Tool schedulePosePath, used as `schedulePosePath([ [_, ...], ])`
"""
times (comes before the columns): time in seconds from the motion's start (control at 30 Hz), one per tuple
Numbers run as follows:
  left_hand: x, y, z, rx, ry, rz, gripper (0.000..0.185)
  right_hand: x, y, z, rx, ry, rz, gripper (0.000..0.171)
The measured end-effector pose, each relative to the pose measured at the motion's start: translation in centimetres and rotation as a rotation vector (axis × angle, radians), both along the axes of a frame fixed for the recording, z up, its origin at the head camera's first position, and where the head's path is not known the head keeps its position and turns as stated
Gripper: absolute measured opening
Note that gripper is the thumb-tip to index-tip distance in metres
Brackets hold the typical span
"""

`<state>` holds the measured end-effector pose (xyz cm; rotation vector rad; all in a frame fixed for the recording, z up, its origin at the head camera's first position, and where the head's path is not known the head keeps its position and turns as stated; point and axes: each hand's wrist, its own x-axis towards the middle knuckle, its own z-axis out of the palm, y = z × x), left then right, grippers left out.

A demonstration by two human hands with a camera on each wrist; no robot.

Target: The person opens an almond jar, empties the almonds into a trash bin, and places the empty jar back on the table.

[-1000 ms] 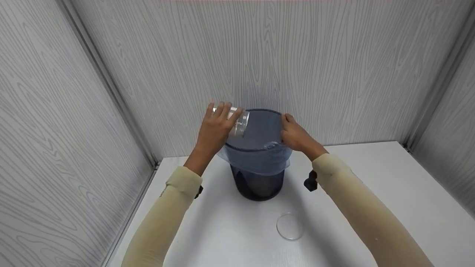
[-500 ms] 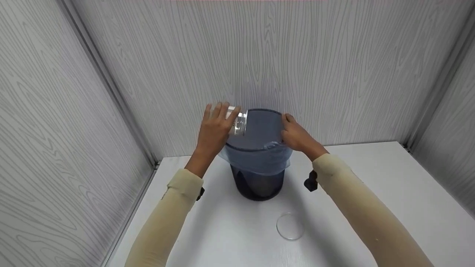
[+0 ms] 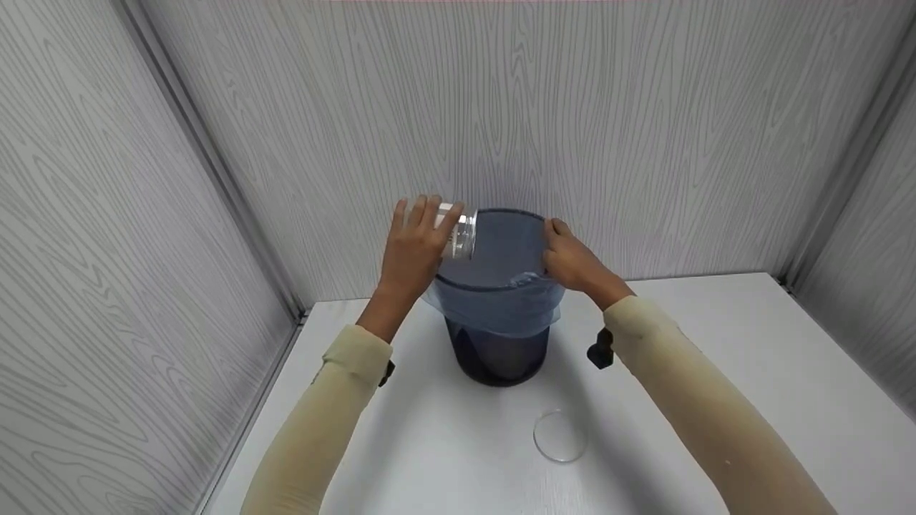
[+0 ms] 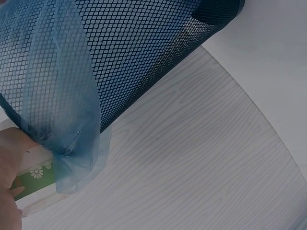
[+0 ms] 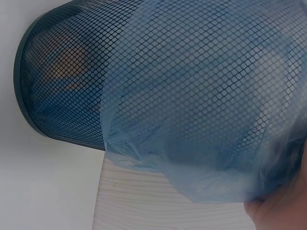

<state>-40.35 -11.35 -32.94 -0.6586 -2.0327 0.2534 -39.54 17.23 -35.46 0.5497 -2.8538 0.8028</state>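
Note:
My left hand (image 3: 411, 250) grips a clear jar (image 3: 465, 236), tipped on its side at the left rim of a dark mesh waste bin (image 3: 494, 361), its mouth facing over the opening. A green label (image 4: 37, 178) with white flowers shows on the jar in the left wrist view. A thin blue bag (image 3: 494, 311) lines the bin and folds down outside its rim. At the right rim, my right hand (image 3: 569, 259) holds bin edge and bag together. Through the mesh in the right wrist view, a blurred brownish patch (image 5: 69, 62) shows near the bin's bottom.
A clear round lid (image 3: 559, 436) lies flat on the white table (image 3: 444, 458), in front of the bin. Grey wood-patterned panels (image 3: 501, 100) rise close behind the bin and at both sides.
The left hand has turned slightly and drawn the jar a little left, so its mouth faces more sideways. The right hand, bin and lid stay where they were.

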Motion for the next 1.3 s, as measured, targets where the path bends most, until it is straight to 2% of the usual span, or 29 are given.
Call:
schedulePosePath([
  [0.17, -0.1, 0.0, 0.1, 0.027, -0.023, -0.023, 0.071, 0.0, 0.1, 0.1, -0.004, -0.005, -0.005, 0.064],
  [0.37, 0.0, -0.2, 0.1, 0.114, -0.069, -0.039, 0.079, 0.1, 0.1, 0.1, 0.009, 0.003, -0.005, 0.064],
  [0.63, 0.4, -0.3, 0.8, 0.192, -0.074, -0.057, 0.076, 0.1, 0.2, 0.3, 0.016, 0.000, -0.010, 0.064],
  [0.83, 0.6, -0.3, 1.0, 0.214, -0.073, -0.040, 0.072, 0.1, 0.4, 0.4, 0.025, -0.002, -0.002, 0.065],
  [1.3, 0.6, -1.4, 0.3, 0.265, -0.067, -0.021, 0.086, -0.1, 0.5, 0.4, 0.048, -0.008, -0.011, 0.065],
])
